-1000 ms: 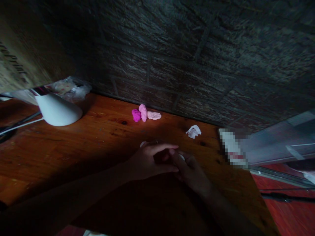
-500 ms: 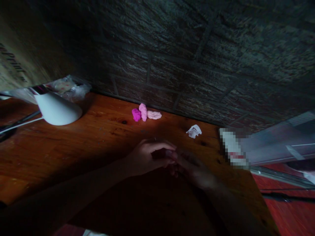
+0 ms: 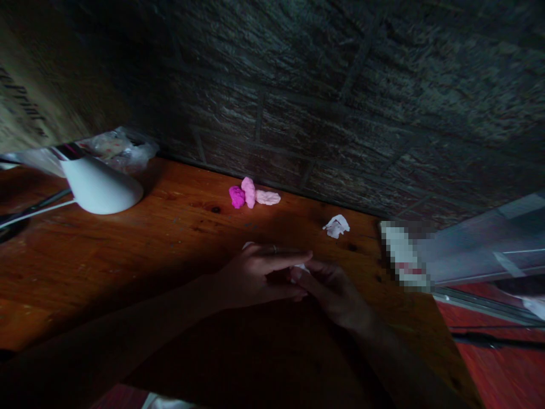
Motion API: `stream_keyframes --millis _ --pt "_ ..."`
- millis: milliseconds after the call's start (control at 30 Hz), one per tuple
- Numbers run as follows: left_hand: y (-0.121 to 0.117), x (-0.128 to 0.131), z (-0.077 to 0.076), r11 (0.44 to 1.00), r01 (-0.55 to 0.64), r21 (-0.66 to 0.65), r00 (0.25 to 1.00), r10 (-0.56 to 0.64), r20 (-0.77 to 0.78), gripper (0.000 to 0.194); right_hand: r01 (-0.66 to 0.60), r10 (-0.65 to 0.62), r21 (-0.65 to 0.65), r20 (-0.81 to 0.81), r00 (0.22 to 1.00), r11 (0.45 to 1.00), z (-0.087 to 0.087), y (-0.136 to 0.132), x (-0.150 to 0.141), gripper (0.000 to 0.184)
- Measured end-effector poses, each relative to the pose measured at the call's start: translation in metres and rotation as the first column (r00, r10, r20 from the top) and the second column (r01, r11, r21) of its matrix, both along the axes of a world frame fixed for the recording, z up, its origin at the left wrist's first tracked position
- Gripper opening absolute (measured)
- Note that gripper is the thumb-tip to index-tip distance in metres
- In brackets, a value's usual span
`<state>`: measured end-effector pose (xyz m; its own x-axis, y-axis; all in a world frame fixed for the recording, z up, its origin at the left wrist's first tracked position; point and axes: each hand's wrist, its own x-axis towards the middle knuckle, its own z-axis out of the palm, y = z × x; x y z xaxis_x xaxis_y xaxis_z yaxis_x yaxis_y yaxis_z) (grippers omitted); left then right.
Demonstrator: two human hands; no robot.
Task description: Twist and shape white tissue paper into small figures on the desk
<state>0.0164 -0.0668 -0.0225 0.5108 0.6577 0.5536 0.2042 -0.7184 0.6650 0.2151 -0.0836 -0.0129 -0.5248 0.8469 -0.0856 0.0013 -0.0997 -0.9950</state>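
Over the dark front part of the wooden table, my two hands meet at the fingertips. My right hand [image 3: 334, 289] pinches a small white piece [image 3: 302, 267], whose material I cannot make out, between thumb and fingers. From the left, my left hand [image 3: 261, 275] reaches its fingers and thumb around that piece, against the right fingertips. A pale bit [image 3: 248, 245] shows behind the left knuckles; what it is stays hidden. Beyond the hands, near the wall, lie a magenta lump [image 3: 237, 196], a pink lump [image 3: 248, 192] and a paler pink lump [image 3: 268, 197], all touching and clay-like.
A crumpled white scrap [image 3: 336, 226] lies on the table [image 3: 187, 227] to the right. A white cone-shaped stand [image 3: 100, 187] with a cable is at left, before a clear plastic bag [image 3: 128, 150] and a printed cardboard box [image 3: 29, 96]. The stone wall [image 3: 272, 113] closes the back.
The white piece now shows between my fingertips. My left fingers have straightened and shifted slightly right. The view has moved a little; the things on the table are unmoved.
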Motion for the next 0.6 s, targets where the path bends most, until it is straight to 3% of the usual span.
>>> stream_keyframes --millis 200,400,600 --pt "0.0002 -0.0023 -0.0092 0.992 -0.077 0.097 0.992 0.086 -0.09 0.046 0.03 -0.029 -0.048 0.009 1.0 0.998 -0.0014 0.0 -0.0015 0.037" --pt "0.0036 -0.0023 -0.0072 0.994 -0.029 0.107 0.999 0.033 -0.033 0.047 0.028 -0.042 -0.104 -0.137 0.99 0.994 -0.0032 -0.0001 0.0002 0.025" --pt "0.0016 0.0002 -0.0077 0.99 -0.015 0.138 0.996 0.026 -0.081 0.051 0.031 -0.034 -0.04 -0.07 0.997 0.999 -0.0015 0.002 -0.0003 0.025"
